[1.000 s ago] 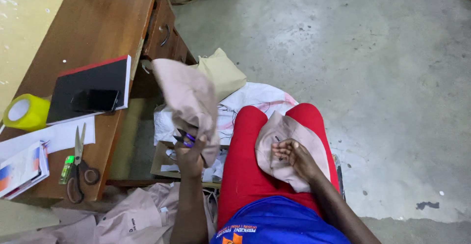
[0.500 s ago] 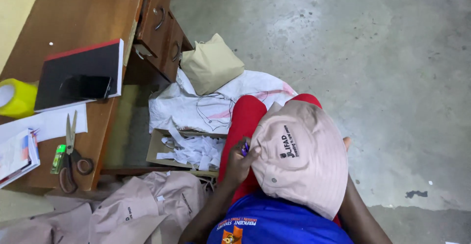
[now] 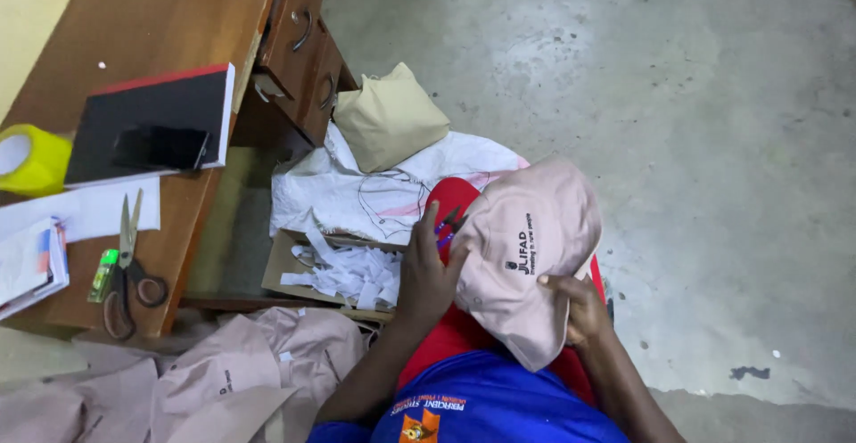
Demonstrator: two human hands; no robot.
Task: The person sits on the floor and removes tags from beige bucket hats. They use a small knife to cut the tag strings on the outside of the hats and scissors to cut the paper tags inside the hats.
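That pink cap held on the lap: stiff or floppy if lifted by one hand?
Probably half and half: the pink cap keeps a domed crown under the left hand, while the right hand grips its brim. Thin fabric suggests it is light.

I have a pale pink cloth cap with a stiff curved brim (image 3: 526, 256) lying across my lap, right of the frame's centre, over my red trousers. Its rounded crown points toward the upper right and the brim reaches down toward the lower middle of the frame. A small dark printed logo sits on the front panel, facing up. My left hand (image 3: 428, 274) presses against the cap's left edge, with a small purple-handled tool (image 3: 448, 227) poking out between my fingers and the fabric; what kind of tool I cannot tell. My right hand (image 3: 580, 305) grips the lower right edge, beside the brim.
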